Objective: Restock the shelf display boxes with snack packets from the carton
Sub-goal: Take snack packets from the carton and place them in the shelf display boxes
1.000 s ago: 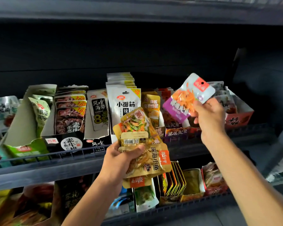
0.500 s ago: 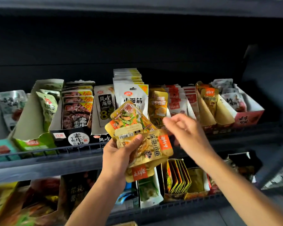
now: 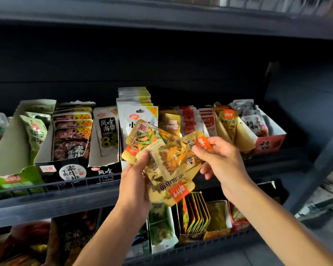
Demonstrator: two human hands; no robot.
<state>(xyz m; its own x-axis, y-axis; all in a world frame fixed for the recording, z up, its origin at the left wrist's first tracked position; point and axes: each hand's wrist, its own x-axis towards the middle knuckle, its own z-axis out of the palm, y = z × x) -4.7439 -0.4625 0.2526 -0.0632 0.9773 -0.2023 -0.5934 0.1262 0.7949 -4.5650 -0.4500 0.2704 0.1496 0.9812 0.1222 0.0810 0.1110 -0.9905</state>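
Fan of gold snack packets [image 3: 167, 166], orange-labelled, several overlapping, held in front of the middle shelf [image 3: 52, 200] at its front rail. Left hand [image 3: 136, 181]: grip closed on the lower left of the fan, thumb across the front of the packets, fingers behind. Right hand [image 3: 222, 160]: grip pinching the upper right packet [image 3: 197, 142] of the fan at its orange label, thumb on top, other fingers curled beneath. Behind the fan, on the middle shelf, a row of open display boxes: a green box [image 3: 12, 150] at far left with green packets; a black box [image 3: 65, 167] of dark red packets; a black-and-white box [image 3: 104, 166] with a seaweed packet; a stack of tall white packets [image 3: 135, 110]; yellow and red-white packets behind the hands; a tan box [image 3: 227, 123] holding gold packets of the same kind; a pink box [image 3: 271, 141] at far right with white packets. Lower shelf [image 3: 200, 248]: further boxes of yellow, green and dark packets. Upper shelf [image 3: 161, 18] overhead, contents blurred.
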